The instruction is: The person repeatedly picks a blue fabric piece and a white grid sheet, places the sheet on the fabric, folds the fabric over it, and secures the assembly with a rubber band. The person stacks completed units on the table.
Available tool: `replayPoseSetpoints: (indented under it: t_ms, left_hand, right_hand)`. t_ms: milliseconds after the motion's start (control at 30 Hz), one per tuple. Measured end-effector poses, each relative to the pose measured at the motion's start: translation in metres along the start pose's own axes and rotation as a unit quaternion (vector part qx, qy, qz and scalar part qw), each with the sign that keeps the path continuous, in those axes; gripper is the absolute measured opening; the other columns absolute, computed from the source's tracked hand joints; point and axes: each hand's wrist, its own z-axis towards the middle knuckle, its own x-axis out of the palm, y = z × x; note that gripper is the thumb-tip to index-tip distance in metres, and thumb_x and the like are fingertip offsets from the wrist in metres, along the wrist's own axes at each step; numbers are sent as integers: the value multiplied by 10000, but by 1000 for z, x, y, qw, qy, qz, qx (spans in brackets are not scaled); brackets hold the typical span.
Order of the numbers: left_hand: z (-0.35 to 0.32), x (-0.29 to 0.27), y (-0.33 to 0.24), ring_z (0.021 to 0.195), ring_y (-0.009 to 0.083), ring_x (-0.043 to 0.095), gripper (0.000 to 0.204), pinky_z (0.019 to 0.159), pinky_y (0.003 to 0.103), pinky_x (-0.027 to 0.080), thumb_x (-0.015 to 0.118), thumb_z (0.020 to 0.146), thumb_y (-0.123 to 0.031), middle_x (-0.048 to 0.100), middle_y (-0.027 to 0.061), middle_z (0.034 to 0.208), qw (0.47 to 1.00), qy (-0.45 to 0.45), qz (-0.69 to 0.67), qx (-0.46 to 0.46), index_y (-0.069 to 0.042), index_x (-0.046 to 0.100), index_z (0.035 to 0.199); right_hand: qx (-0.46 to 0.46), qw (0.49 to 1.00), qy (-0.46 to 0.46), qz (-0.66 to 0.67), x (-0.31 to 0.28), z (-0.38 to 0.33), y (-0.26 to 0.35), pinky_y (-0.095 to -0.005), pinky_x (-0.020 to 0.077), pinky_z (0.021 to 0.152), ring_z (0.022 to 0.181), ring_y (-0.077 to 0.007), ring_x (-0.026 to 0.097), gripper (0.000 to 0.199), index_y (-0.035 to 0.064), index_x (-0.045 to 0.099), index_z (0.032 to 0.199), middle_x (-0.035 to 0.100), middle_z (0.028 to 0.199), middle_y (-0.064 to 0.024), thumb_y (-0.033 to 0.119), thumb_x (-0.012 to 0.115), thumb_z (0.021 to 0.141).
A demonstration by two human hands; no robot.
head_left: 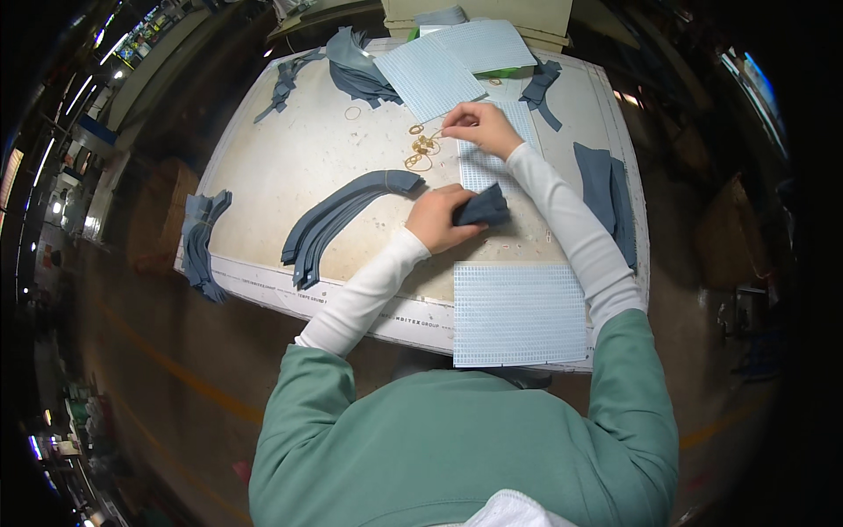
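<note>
- The person's left hand [435, 218] clamps a dark blue-grey fabric bundle [486, 207] above the middle of a pale worktable [255, 167], thumb and fingers wrapped about it, the bundle's loose end pointing toward the table's right edge.
- The right hand [485, 129] reaches farther toward the far edge, its thumb and fingertips pinched together at the border of a tangle of tan rubber bands [422, 147]; whether a band sits between them cannot be made out.
- Beneath the right forearm, a printed sheet [476, 171] lies flat on the table.
- Just left of the left hand, a curved stack of blue-grey strips [351, 213] arcs toward the near edge.
- A second printed sheet [520, 314] lies at the near edge, right of its middle.
- Beyond the bands, two overlapping printed sheets [430, 75] spread near the far edge, beside a heap of blue-grey pieces [356, 68].
- A tied bundle [207, 246] droops over the near left corner, while a smaller bundle [285, 85] rests by the far left corner.
- Flat dark panels [606, 198] line the right edge; another cluster [541, 91] lies toward the far right corner.
</note>
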Motion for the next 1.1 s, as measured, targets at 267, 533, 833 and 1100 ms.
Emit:
replayPoseSetpoints:
  t_ms: [267, 533, 833, 1100]
  left_hand:
    - [9, -3, -8, 1019, 244, 667, 421, 911, 324, 552, 649, 937, -239, 657, 143, 1096, 769, -45, -615, -170, 39, 523, 1227]
    - [5, 12, -21, 1120, 257, 612, 489, 958, 321, 538, 600, 963, -325, 586, 164, 1216, 664, -44, -718, -203, 30, 483, 1278]
    - [9, 15, -23, 1105, 272, 624, 509, 928, 344, 550, 643, 938, -256, 594, 163, 1223, 671, 25, -728, -140, 25, 460, 1321]
    - [16, 18, -25, 878, 144, 644, 309, 755, 249, 547, 695, 895, -156, 648, 89, 1065, 752, 11, -615, -236, 24, 604, 1130]
  right_hand:
    - [68, 977, -83, 187, -43, -74, 34, -140, 299, 442, 519, 6, 421, 179, 28, 663, 1060, 627, 827, 9, 107, 645, 900]
    - [64, 885, -47, 458, -44, -107, 41, -103, 385, 511, 605, 4, 479, 325, 43, 585, 1243, 629, 1206, -144, 174, 602, 946]
    - [2, 945, 22, 326, -20, -118, 52, -384, 357, 1060, 1212, -205, 503, 1009, 57, 496, 1364, 560, 1310, -103, 732, 724, 649]
    - [-273, 948, 3, -163, -27, -118, 78, -290, 493, 802, 838, -162, 639, 277, 100, 768, 955, 705, 810, -21, 253, 808, 728]
